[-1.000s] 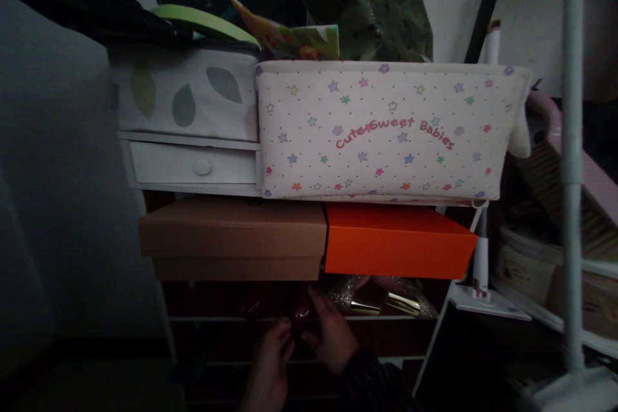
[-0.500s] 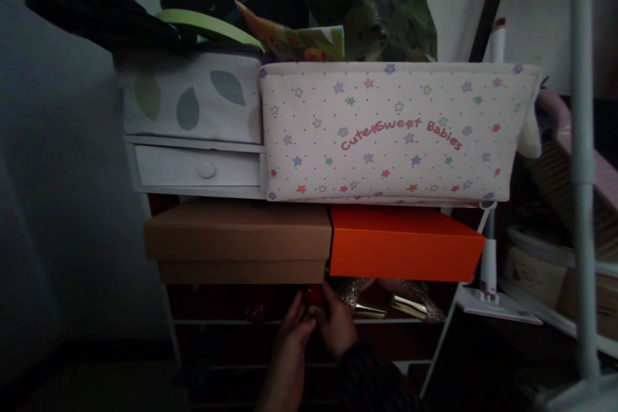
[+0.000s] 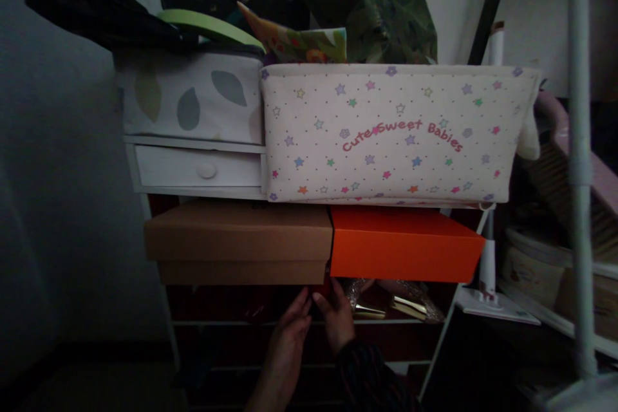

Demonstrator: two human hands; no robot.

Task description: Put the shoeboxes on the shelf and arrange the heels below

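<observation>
Both my hands reach into the dim lower shelf [image 3: 217, 320] of a rack, close together at its front edge. My left hand [image 3: 284, 341] comes up from below with its fingers stretched forward and slightly spread; my right hand [image 3: 337, 318], with a dark striped sleeve [image 3: 367, 376] behind it, angles in beside it. Their fingertips almost meet around something small and dark between them, but the shadow is too deep for me to tell what it is or whether either hand has closed on it. Just to the right of my right hand, on the same shelf, lies a pair of glittery shoes [image 3: 391, 299] with gold heels.

Directly above my hands sit two boxes side by side and touching: a brown box [image 3: 236, 241] on the left and an orange box [image 3: 405, 243] on the right. On top of them rest a white drawer [image 3: 197, 168] with a round knob, a leaf-patterned bin [image 3: 193, 98] over it, and a wide star-patterned basket [image 3: 396, 135] lettered "Cute Sweet Babies". Behind the basket rise dark leafy fabric [image 3: 367, 6] and a green lid [image 3: 207, 22]. Off to the right stands a white pole [image 3: 577, 161].
</observation>
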